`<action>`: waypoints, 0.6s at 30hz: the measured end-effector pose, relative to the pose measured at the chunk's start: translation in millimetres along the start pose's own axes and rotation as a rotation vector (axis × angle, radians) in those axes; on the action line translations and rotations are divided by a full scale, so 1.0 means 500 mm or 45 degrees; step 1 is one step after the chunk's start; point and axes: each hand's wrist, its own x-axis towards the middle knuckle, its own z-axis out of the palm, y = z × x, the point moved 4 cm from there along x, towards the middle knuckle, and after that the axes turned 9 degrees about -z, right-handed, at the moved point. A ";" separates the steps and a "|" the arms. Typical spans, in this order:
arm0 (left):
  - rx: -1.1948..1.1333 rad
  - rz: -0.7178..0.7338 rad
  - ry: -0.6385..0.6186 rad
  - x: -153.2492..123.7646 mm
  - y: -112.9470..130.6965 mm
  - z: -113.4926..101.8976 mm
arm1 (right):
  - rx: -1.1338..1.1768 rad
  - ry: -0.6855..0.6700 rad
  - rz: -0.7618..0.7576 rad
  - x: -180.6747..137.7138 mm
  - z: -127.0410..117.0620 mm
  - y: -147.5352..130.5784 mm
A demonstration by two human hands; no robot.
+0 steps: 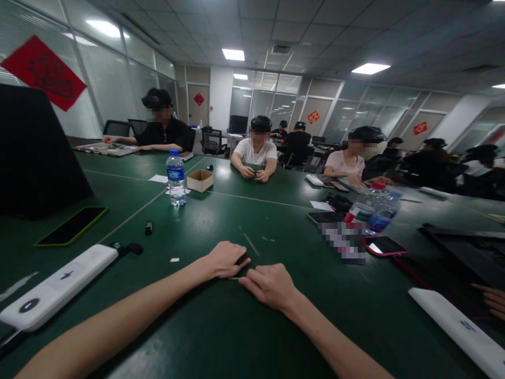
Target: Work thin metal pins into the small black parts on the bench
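Note:
Both my hands rest on the green table [221,326] in front of me, knuckles up. My left hand [224,259] is curled around a small black object [241,259] that peeks out at its fingertips. My right hand [270,285] lies just to its right, fingers bent and together, its fingertips touching a thin pale sliver [233,278] on the table between the two hands. What the right hand holds, if anything, is hidden.
A white power bank [55,287] lies at left, a phone in a green case [73,225] beyond it, a water bottle [175,177] and a small cardboard box [200,180] farther off. Phones [384,245] and a lying bottle [374,210] sit at right. Several people sit around the table.

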 end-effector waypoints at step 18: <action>-0.014 0.071 -0.001 -0.005 0.005 -0.010 | -0.038 -0.136 0.387 -0.025 -0.012 0.086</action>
